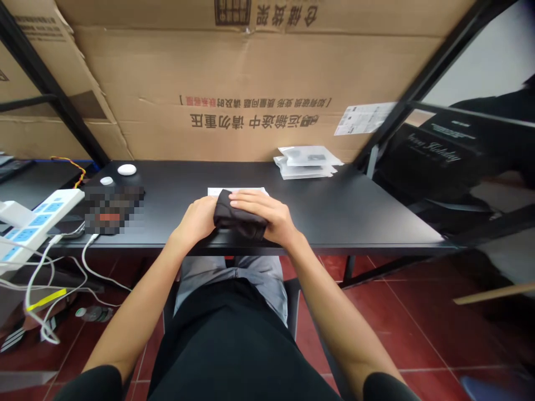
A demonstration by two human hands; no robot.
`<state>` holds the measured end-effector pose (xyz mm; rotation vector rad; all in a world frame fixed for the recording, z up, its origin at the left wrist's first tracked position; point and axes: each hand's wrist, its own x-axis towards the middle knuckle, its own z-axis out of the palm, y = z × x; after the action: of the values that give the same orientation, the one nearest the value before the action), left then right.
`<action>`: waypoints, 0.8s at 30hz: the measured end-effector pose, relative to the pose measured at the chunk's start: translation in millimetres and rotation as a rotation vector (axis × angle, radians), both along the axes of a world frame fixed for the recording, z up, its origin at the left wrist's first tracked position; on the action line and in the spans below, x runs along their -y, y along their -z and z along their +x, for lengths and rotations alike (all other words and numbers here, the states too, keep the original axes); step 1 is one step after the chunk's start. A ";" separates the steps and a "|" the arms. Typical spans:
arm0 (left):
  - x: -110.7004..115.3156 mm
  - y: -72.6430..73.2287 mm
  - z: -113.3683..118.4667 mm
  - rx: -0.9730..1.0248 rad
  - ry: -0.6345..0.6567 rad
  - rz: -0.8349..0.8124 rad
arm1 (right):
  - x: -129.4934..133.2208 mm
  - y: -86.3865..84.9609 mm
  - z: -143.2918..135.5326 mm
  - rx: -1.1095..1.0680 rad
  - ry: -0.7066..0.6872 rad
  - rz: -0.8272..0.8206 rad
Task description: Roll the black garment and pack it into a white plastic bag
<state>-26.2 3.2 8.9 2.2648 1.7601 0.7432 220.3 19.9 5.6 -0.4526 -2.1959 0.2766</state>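
Note:
A folded bundle of black cloth (236, 220) is between my two hands, near the front edge of the black desk (167, 189). My left hand (200, 217) is closed at the bundle's left end, its fingertips partly hidden by the fabric. Across the top and right side of the cloth lie the fingers of my right hand (271, 214), gripping it; that thumb is out of sight. Behind the bundle shows the edge of a flat white item (215, 191), mostly covered by the cloth and my hands.
Clear plastic packets (307, 161) lie at the back right, before a cardboard wall (251, 72). On the left are a white power strip (42, 220), loose white cables (86, 259), a blurred-out dark object (111, 211) and two round white items (126, 169). Black frame posts (397, 120) flank the desk.

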 end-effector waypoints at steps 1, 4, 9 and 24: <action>0.8 -1.8 -2.3 -0.034 0.011 -0.007 | -2.4 3.6 -1.6 0.043 -0.046 0.007; 1.1 -6.1 -9.2 -0.130 0.066 -0.041 | -11.6 12.8 -2.8 0.145 -0.146 0.026; -1.4 -6.5 -13.0 -0.057 0.033 -0.025 | -18.8 15.5 5.1 0.304 -0.053 -0.009; 38.6 -1.3 41.2 -0.226 -0.042 0.334 | 4.5 0.1 -16.5 0.500 0.822 -0.188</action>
<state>15.0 -35.4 10.2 2.6264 1.9081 0.8773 203.7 15.4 5.5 -1.6044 -2.2351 -0.0977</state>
